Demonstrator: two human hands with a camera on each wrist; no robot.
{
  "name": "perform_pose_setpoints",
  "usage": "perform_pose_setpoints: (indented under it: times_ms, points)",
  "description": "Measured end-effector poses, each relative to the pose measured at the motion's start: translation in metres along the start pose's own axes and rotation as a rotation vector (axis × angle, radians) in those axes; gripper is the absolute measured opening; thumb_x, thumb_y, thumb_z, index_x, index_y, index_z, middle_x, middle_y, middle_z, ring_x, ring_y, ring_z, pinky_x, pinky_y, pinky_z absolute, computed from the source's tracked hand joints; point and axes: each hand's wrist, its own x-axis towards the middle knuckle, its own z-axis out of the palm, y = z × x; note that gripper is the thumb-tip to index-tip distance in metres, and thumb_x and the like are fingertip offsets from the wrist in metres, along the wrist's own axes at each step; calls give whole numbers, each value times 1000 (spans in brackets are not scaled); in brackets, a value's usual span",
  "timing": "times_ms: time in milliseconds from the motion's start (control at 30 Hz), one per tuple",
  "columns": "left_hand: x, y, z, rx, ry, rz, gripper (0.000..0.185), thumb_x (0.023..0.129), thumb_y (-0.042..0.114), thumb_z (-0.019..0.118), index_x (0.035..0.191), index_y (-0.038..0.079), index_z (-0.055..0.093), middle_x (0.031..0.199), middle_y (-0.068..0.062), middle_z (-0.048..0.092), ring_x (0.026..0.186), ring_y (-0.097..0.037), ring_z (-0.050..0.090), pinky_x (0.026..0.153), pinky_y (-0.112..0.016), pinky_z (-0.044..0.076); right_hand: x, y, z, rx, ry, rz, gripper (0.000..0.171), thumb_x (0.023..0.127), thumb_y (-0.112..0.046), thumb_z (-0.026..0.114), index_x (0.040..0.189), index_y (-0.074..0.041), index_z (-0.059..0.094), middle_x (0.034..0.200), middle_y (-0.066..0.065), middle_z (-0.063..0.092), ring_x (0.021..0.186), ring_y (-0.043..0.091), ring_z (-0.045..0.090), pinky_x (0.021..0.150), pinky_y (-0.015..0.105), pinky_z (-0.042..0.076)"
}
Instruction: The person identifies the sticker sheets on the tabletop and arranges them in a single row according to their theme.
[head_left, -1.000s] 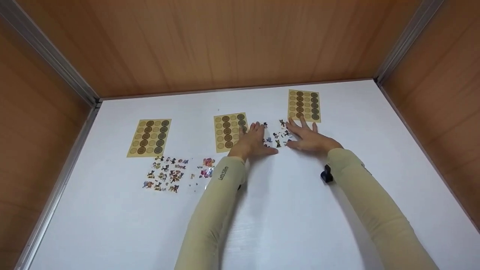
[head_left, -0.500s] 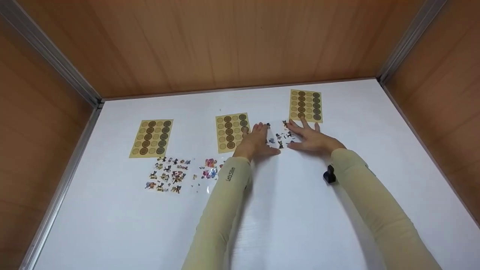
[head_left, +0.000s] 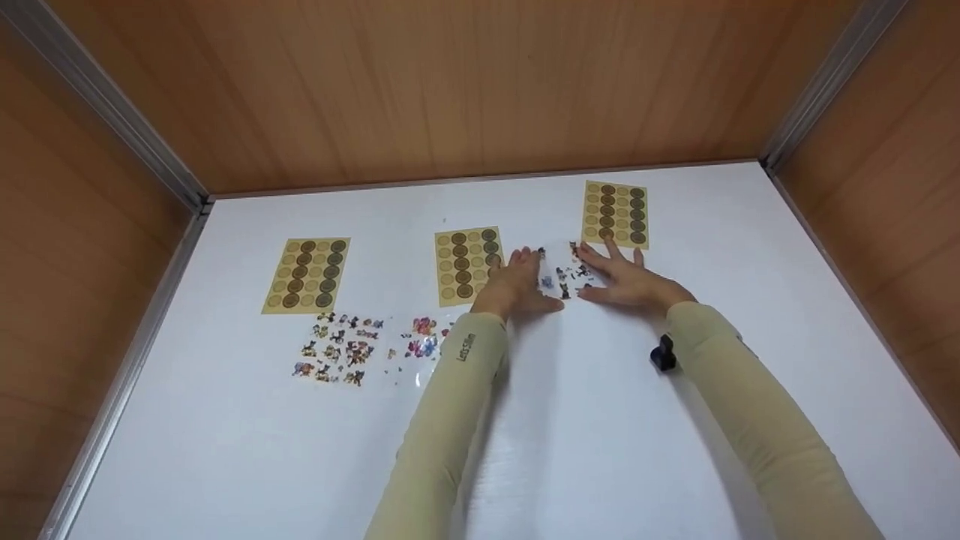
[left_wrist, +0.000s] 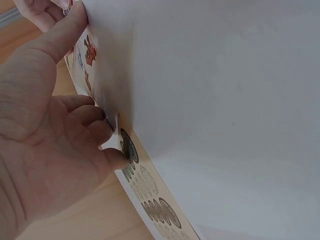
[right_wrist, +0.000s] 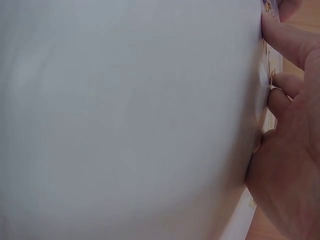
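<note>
While both hands lie flat near the table's (head_left: 600,420) far edge, left hand (head_left: 517,285) and right hand (head_left: 626,281) press straight fingers on the cartoon sticker sheet (head_left: 562,276) between them, gripping nothing. Versus 1.0 s ago: hands and sheet hardly moved.

Bare white table (head_left: 585,450) before 2 hands.

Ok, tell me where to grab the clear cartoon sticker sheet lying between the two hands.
Pinch the clear cartoon sticker sheet at its near edge, coming from the person's side. It lies flat on the white table, left hand and right hand flanking its sides.
</note>
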Motion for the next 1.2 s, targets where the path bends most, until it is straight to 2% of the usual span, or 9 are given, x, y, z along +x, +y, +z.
perform_pose_setpoints:
  times_ms: [200, 500, 767, 967, 1200]
  points:
    - [0, 0, 0, -22, -2, -4, 107, 84, 52, 78, 162, 10, 19, 168, -14, 13, 155, -27, 10, 124, -49, 0, 0, 0, 3, 9, 4, 8, 86, 97, -58, 58, 164, -26, 14, 170, 6, -3, 152, 34, -19, 114, 61, -23]
    - [0, 2, -1, -25, 2, 15, 104, 85, 50, 78, 162, 9, 21, 167, -15, 15, 155, -30, 11, 124, -51, 1, 3, 1, 0, -16, 16, -43, 85, 98, -55, 58, 164, -21, 17, 170, 0, 7, 152, 34, -17, 113, 61, -25]
    - [-2, 3, 3, -35, 2, 14, 103, 86, 49, 78, 162, 11, 21, 168, -13, 15, 155, -30, 11, 124, -50, 1, -1, 2, 4, 29, 20, -4, 88, 96, -57, 60, 164, -26, 14, 169, 11, -9, 152, 36, -20, 114, 61, -23]
    - [-2, 2, 3, -41, 7, 22, 101, 87, 48, 77, 162, 10, 22, 168, -13, 16, 155, -30, 10, 124, -51, 1, 0, 1, 5, 6, 33, -27, 86, 97, -58, 58, 164, -24, 16, 170, 0, 5, 152, 33, -18, 114, 60, -24]
    - [-2, 3, 3, -55, 5, 25, 99, 87, 46, 78, 162, 11, 23, 167, -14, 16, 155, -30, 10, 124, -51, 1, 0, 1, 5, 1, 38, -32, 86, 96, -59, 58, 164, -25, 18, 170, -3, 5, 152, 34, -19, 114, 59, -25]
